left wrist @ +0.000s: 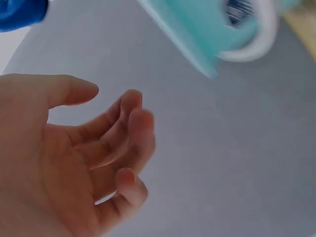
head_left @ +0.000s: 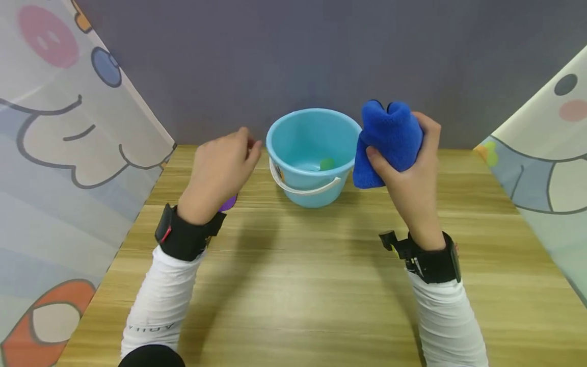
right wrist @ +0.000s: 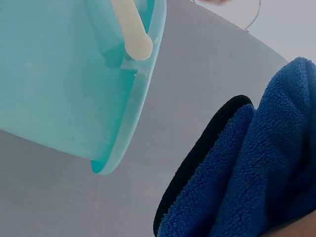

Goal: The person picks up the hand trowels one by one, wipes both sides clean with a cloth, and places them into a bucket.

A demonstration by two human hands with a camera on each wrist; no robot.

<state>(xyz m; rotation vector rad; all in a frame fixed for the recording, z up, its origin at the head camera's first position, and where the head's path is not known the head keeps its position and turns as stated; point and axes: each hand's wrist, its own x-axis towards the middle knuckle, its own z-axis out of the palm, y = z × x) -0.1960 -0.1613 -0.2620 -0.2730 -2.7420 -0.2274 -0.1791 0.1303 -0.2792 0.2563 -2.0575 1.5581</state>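
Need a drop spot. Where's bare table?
Widest: table in front of the blue bucket, between left sleeve and right sleeve. Also right of the right sleeve, toward the printed panel. Crowded: bucket's left, with the left hand and a half-hidden purple thing; bucket's right, with the right hand holding the blue cloth.

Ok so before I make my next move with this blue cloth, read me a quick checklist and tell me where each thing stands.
1. Blue cloth held: ok, the right grip has it pinched, thumb on the near side.
2. Left grip free: ok, it holds nothing.
3. Bucket upright: ok, it stands on the wooden table.
4. White handle clear of the opening: ok, it hangs down outside, on the near side.
5. Bucket empty: not ok, a green item is inside.
6. Purple item identified: cannot tell, the left forearm side hides most of it.
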